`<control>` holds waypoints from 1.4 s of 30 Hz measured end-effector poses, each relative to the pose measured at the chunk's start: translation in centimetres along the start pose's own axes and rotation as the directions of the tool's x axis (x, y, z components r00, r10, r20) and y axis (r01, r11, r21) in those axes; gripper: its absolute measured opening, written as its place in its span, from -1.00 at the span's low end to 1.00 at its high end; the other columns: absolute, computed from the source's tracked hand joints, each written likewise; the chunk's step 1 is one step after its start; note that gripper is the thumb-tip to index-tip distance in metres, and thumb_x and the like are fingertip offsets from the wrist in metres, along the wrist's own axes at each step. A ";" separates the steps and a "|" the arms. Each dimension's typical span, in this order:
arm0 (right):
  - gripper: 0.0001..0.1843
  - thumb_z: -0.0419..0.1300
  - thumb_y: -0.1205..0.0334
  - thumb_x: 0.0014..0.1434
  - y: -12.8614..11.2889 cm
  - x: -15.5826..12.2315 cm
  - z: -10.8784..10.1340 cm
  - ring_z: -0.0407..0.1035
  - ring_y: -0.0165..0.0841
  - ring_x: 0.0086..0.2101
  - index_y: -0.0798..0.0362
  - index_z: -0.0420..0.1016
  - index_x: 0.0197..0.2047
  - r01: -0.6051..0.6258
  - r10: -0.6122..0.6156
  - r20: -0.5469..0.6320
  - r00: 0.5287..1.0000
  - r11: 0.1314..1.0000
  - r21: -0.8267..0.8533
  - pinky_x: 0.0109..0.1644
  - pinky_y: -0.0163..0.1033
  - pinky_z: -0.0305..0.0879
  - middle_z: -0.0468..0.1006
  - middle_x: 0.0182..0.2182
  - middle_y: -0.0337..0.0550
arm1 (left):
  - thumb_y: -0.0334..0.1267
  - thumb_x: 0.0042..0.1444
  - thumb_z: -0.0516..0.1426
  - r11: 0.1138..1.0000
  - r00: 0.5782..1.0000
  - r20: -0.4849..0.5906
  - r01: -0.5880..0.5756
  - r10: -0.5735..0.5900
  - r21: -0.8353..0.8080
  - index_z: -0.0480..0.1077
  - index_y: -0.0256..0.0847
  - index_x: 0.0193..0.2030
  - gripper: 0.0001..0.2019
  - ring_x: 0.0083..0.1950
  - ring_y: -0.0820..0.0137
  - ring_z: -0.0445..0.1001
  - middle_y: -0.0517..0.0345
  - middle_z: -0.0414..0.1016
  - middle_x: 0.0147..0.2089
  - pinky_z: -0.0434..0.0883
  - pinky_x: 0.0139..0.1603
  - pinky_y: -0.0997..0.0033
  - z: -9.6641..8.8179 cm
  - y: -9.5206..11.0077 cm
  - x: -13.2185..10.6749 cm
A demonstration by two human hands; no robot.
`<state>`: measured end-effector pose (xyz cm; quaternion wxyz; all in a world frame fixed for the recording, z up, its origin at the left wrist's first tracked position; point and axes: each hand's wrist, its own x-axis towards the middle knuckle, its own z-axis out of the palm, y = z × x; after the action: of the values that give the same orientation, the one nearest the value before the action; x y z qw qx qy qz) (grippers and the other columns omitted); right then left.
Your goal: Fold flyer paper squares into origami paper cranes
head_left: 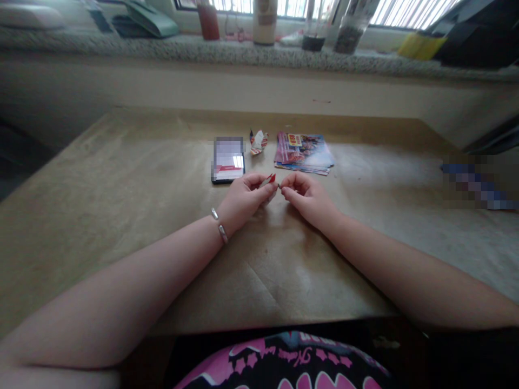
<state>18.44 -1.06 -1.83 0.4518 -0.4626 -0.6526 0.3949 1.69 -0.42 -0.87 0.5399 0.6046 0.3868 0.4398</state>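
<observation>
My left hand (251, 194) is closed around a small folded paper piece (272, 178) with a red tip; most of it is hidden by the fingers. Close beside it, my right hand (302, 192) has its thumb and forefinger pinched together. A tiny dark point shows between the two hands, but what the right fingers grip is too small to make out. Beyond the hands stands a folded paper figure (258, 142) in white, red and dark colours. Behind my right hand lies a stack of colourful printed sheets (306, 151).
A phone or small tablet (227, 159) with a lit, blurred screen lies beyond my left hand. A blurred bluish item (478, 183) is at the table's right side. Bottles and jars (265, 21) line the stone windowsill (182, 51) behind the brown-covered table (121, 189).
</observation>
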 end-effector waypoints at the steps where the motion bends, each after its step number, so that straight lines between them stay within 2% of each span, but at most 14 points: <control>1: -0.82 0.20 0.11 0.01 0.0 0.0 0.0 0.21 -0.45 -0.49 0.02 0.34 -0.40 0.002 -0.002 -0.006 1.000 1.000 -0.007 -0.40 -0.27 0.13 0.36 -0.52 -0.31 | -0.02 -0.06 0.30 1.000 1.000 -0.008 -0.004 0.004 -0.002 0.37 -0.27 -0.48 -0.66 -0.53 0.57 0.19 0.28 0.28 -0.56 0.14 -0.51 0.54 0.0 -0.1 0.1; 5: -0.80 0.22 0.10 0.01 0.0 0.0 0.1 0.21 -0.45 -0.50 0.02 0.32 -0.44 0.008 -0.009 -0.024 1.000 0.999 -0.048 -0.41 -0.27 0.13 0.36 -0.52 -0.29 | -0.03 -0.10 0.32 1.000 1.000 -0.020 -0.019 0.019 0.024 0.41 -0.26 -0.38 -0.66 -0.50 0.55 0.23 0.27 0.32 -0.52 0.18 -0.47 0.53 0.0 -0.5 0.2; 8: -0.81 0.22 0.12 0.01 -0.2 -0.1 0.1 0.21 -0.45 -0.50 0.02 0.31 -0.45 0.013 -0.013 -0.021 1.000 0.999 -0.045 -0.41 -0.27 0.12 0.36 -0.53 -0.30 | -0.04 -0.02 0.25 0.992 0.999 -0.004 -0.048 0.049 0.117 0.40 -0.24 -0.33 -0.71 -0.49 0.53 0.24 0.27 0.33 -0.51 0.19 -0.47 0.51 0.0 -0.5 0.1; 14: -0.80 0.22 0.14 0.01 -0.3 0.0 0.2 0.17 -0.47 -0.52 0.01 0.27 -0.46 0.034 -0.034 0.040 0.999 0.999 -0.020 -0.44 -0.29 0.08 0.31 -0.56 -0.34 | -0.10 0.05 0.15 0.967 0.996 0.032 -0.088 0.082 0.241 0.35 -0.21 -0.34 -0.79 -0.49 0.51 0.20 0.32 0.23 -0.56 0.20 -0.45 0.49 0.0 -0.1 -0.1; 19: -0.82 0.19 0.14 0.03 -0.1 0.1 0.0 0.17 -0.47 -0.51 0.02 0.28 -0.44 0.054 -0.051 0.071 0.996 0.998 -0.044 -0.43 -0.30 0.08 0.30 -0.55 -0.34 | -0.03 0.03 0.20 0.973 0.997 0.035 -0.074 0.068 0.218 0.33 -0.22 -0.38 -0.72 -0.48 0.52 0.18 0.31 0.23 -0.53 0.21 -0.45 0.51 0.0 0.1 0.0; 23: -0.83 0.20 0.14 0.04 -0.3 -0.1 0.0 0.16 -0.49 -0.53 0.02 0.32 -0.38 0.047 -0.036 0.105 0.994 0.994 -0.103 -0.45 -0.31 0.10 0.31 -0.53 -0.35 | 0.03 -0.02 0.25 0.966 0.991 -0.050 -0.110 0.125 0.233 0.40 -0.25 -0.41 -0.66 -0.41 0.51 0.28 0.22 0.31 -0.42 0.29 -0.38 0.50 -0.3 -0.1 0.3; 26: -0.77 0.27 0.10 0.01 -0.3 -0.1 0.2 0.18 -0.49 -0.52 0.03 0.36 -0.32 0.056 -0.039 0.118 0.992 0.987 -0.152 -0.44 -0.31 0.14 0.35 -0.50 -0.34 | 0.05 0.00 0.25 0.968 0.986 -0.092 -0.112 0.136 0.225 0.46 -0.25 -0.39 -0.65 -0.33 0.47 0.36 0.16 0.38 -0.36 0.34 -0.31 0.49 -0.5 -0.4 0.4; 33: -0.88 0.21 0.17 0.04 0.3 0.1 0.0 0.19 -0.47 -0.52 0.03 0.39 -0.42 0.067 -0.048 0.092 0.995 0.974 -0.216 -0.43 -0.30 0.14 0.32 -0.56 -0.34 | 0.02 -0.03 0.30 0.994 0.996 0.022 -0.085 0.084 0.062 0.45 -0.27 -0.32 -0.64 -0.41 0.52 0.37 0.19 0.47 -0.39 0.34 -0.32 0.50 -0.3 -0.2 0.3; 36: -0.89 0.20 0.18 0.02 0.3 0.1 -0.1 0.17 -0.48 -0.54 0.02 0.37 -0.43 0.022 -0.009 0.073 0.997 0.984 -0.177 -0.43 -0.30 0.13 0.31 -0.58 -0.35 | 0.00 -0.02 0.29 0.996 0.996 0.047 -0.076 0.073 0.056 0.47 -0.27 -0.22 -0.63 -0.36 0.49 0.42 0.16 0.51 -0.34 0.38 -0.28 0.49 -0.3 -0.3 0.4; 39: -0.88 0.19 0.19 -0.02 0.3 0.3 -0.2 0.17 -0.48 -0.53 0.02 0.32 -0.46 -0.006 0.012 0.057 0.998 0.993 -0.114 -0.41 -0.30 0.12 0.33 -0.57 -0.35 | -0.10 0.01 0.26 0.995 0.996 0.062 -0.070 0.066 0.075 0.46 -0.27 -0.13 -0.66 -0.31 0.47 0.47 0.13 0.54 -0.28 0.42 -0.23 0.47 -0.4 -0.6 0.5; 42: -0.88 0.15 0.18 -0.02 0.2 0.4 -0.3 0.18 -0.46 -0.50 0.02 0.28 -0.47 0.006 -0.002 0.058 0.998 0.998 -0.063 -0.37 -0.28 0.13 0.32 -0.55 -0.34 | -0.19 0.01 0.24 0.988 0.996 0.063 -0.072 0.064 0.135 0.46 -0.28 -0.14 -0.71 -0.27 0.45 0.50 0.10 0.57 -0.24 0.43 -0.18 0.45 -0.4 -0.6 0.5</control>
<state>18.72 -0.57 -1.85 0.4188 -0.4639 -0.6783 0.3864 1.44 0.30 -1.42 0.4928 0.6657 0.3794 0.4124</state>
